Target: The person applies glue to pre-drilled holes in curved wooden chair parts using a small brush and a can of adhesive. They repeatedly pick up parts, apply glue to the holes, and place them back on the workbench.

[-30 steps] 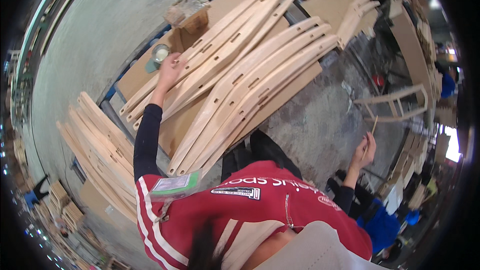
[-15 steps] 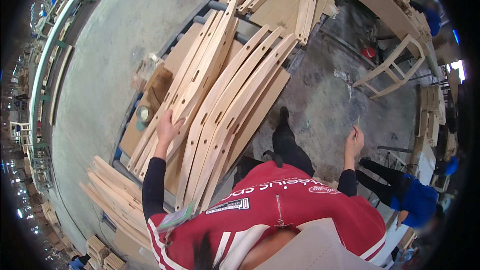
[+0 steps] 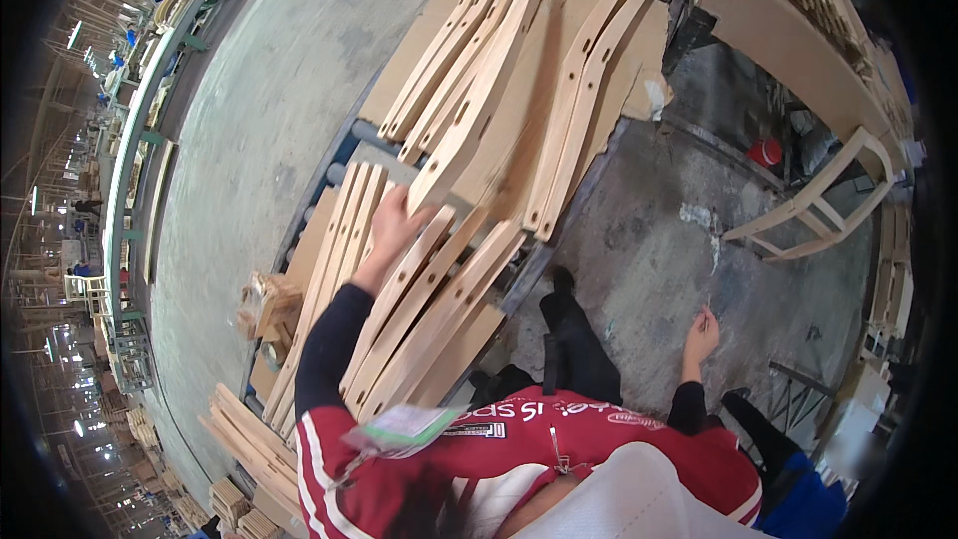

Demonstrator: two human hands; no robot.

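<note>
In the head view, your left hand (image 3: 397, 223) lies flat, fingers spread, on the near group of curved wooden slats (image 3: 424, 319). It presses on top of them and does not close around any one. These slats lie side by side on the bench (image 3: 519, 140), their lower ends pointing toward your body. Half a second ago this hand rested lower on the same stack; now it reaches further up, toward the far group of slats (image 3: 469, 80), which lies apart across a gap. In my judgement the hand is sliding or straightening the near pieces, and nothing is lifted yet.

Your right hand (image 3: 701, 331) hangs beside you over the concrete floor (image 3: 649, 260), loosely curled. A thin thing seems to stick up from it, but I cannot tell if it holds something. It has come lower than before. A wooden chair frame (image 3: 818, 210) stands on the floor to the right.
</note>
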